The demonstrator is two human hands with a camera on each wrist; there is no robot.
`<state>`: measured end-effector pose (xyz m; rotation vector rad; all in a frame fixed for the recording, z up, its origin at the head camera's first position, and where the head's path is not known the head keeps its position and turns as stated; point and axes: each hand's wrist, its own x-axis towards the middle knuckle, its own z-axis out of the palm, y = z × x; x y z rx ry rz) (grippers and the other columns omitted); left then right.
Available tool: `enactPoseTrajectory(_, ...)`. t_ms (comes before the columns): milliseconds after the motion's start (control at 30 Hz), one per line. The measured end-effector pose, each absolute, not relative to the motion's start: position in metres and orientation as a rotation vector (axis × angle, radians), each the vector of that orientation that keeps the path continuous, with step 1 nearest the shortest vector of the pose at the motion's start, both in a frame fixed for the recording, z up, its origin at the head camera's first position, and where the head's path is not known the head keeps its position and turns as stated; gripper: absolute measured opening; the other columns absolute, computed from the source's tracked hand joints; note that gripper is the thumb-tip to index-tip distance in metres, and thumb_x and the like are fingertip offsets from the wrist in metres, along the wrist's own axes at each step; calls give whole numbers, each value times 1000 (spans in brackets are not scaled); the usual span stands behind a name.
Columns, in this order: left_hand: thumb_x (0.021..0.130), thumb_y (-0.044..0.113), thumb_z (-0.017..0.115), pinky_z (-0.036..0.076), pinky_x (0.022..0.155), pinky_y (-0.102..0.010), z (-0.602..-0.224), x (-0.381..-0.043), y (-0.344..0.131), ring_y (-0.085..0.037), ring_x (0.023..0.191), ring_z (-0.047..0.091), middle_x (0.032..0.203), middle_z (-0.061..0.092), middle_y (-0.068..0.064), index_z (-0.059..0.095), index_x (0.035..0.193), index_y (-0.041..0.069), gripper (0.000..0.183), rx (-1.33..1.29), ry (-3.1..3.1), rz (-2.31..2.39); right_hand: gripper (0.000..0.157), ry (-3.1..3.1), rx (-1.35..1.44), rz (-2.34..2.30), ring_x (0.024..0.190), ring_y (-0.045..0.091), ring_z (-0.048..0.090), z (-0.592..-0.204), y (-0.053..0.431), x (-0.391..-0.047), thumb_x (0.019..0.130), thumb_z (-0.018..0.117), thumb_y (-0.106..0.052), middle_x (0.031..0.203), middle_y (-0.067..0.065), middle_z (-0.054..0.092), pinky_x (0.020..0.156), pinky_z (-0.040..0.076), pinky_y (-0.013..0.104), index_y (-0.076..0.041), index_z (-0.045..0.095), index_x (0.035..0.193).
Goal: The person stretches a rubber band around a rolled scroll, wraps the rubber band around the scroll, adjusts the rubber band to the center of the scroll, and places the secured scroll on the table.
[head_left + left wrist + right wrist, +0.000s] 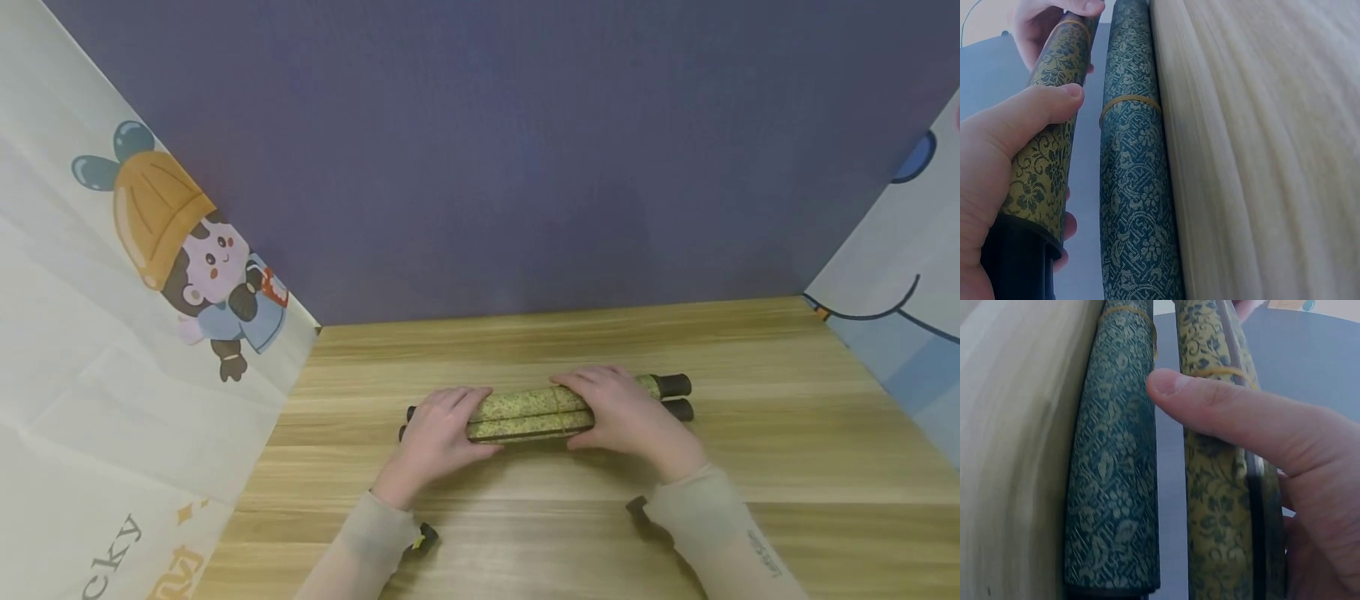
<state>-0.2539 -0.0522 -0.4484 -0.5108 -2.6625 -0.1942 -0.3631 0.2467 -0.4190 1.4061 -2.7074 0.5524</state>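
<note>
Both hands hold a yellow patterned scroll [525,406] crosswise over the table. My left hand [438,433] grips its left part, thumb on the near side, and my right hand [630,421] grips the right part the same way. A thin yellow band [1222,371] circles this scroll. In the wrist views, a teal patterned scroll [1135,187] with its own rubber band [1130,99] lies along the wood, with a gap between it and the yellow one. Black end knobs [675,385] stick out beyond the hands. The scroll's far side is hidden.
The wooden tabletop [750,350] runs back to a dark blue-grey panel [480,167]. White printed sheets stand at the left [67,292] and right [930,242] sides. Small black parts [423,537] show beside the wrists.
</note>
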Motion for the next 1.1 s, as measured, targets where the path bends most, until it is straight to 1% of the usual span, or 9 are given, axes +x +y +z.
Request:
enactPoseTrajectory(167,74,54,99,57,109,-50,-448,-253,-53,-28,118,73,132,76,-10,66,147,9,92,-494,-2675,-219,98,-2723,1385,517,135,42,62,-417,251,-366,70,105,-41,148,16,67,114,42,73,-10,63,153)
enactPoseTrajectory(467,74,53,100,58,108,-48,-447,-254,-53,-27,116,74,130,76,-9,67,144,7,90,-523,-2637,-202,94,-2719,1380,505,135,43,63,-418,254,-368,72,103,-43,147,15,67,113,41,75,-11,64,151)
enactPoseTrajectory(733,73,52,101,58,107,-48,-445,-253,-51,-27,116,74,130,76,-9,67,144,7,91,-533,-2622,-202,89,-2667,1401,486,131,41,65,-417,252,-366,74,101,-45,144,14,70,112,45,71,-12,66,149)
enactPoseTrajectory(1100,74,52,100,57,109,-48,-442,-253,-49,-27,117,74,131,76,-9,67,145,8,90,-533,-2647,-199,92,-2670,1394,488,132,41,65,-419,249,-364,72,102,-47,144,14,69,115,43,71,-12,66,149)
